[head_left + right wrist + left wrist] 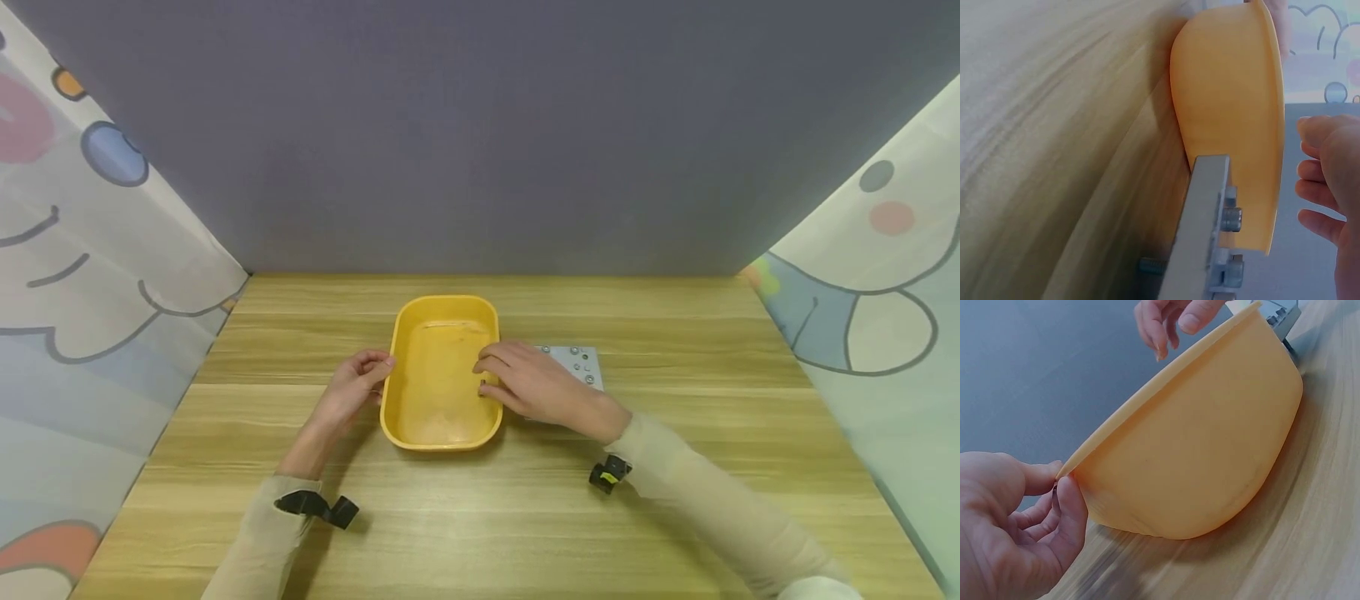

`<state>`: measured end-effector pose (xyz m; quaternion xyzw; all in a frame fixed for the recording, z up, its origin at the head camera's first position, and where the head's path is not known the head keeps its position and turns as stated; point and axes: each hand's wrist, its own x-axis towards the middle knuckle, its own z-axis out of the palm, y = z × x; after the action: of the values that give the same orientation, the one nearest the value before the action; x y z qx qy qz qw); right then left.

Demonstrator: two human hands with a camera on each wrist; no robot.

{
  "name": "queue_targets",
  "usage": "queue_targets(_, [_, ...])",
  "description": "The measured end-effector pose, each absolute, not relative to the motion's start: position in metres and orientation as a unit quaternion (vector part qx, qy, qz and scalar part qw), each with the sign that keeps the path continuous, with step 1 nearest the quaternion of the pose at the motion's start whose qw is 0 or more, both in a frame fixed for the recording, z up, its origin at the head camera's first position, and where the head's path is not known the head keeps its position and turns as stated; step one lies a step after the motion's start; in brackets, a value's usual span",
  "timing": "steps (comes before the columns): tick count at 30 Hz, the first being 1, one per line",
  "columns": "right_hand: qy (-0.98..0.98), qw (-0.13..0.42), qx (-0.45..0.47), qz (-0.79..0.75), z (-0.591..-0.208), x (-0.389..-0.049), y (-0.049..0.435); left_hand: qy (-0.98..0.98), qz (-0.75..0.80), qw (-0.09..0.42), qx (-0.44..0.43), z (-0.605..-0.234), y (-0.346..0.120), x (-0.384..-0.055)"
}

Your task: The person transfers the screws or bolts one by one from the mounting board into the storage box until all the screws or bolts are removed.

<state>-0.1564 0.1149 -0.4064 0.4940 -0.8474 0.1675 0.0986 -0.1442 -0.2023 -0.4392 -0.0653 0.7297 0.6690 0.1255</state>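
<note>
A yellow plastic basin (442, 383) with rounded corners sits on the wooden table. My left hand (354, 385) pinches its left rim between thumb and fingers; the left wrist view shows this hand (1019, 528) close up. Over the right rim hovers my right hand (528, 379), fingers loosely bent and apart. In the right wrist view nothing shows between the fingers of this hand (1335, 169). A small dark bit lies by its fingertips in the head view, too small to identify. Partly hidden under the right forearm is a grey metal plate (581, 360) with several bolts.
The plate (1194, 231) stands raised off the table on bolt ends, close beside the basin's right wall. Wood-grain table (450, 533) extends around both. A dark grey panel (487, 142) rises at the back, and printed cartoon sheets (885, 292) hang at the sides.
</note>
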Motion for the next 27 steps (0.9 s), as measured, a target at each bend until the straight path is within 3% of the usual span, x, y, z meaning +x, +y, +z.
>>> queue_targets(27, [-0.878, 0.132, 0.419, 0.193, -0.429, -0.156, 0.139, 0.726, 0.672, 0.128, -0.067, -0.439, -0.203, -0.145])
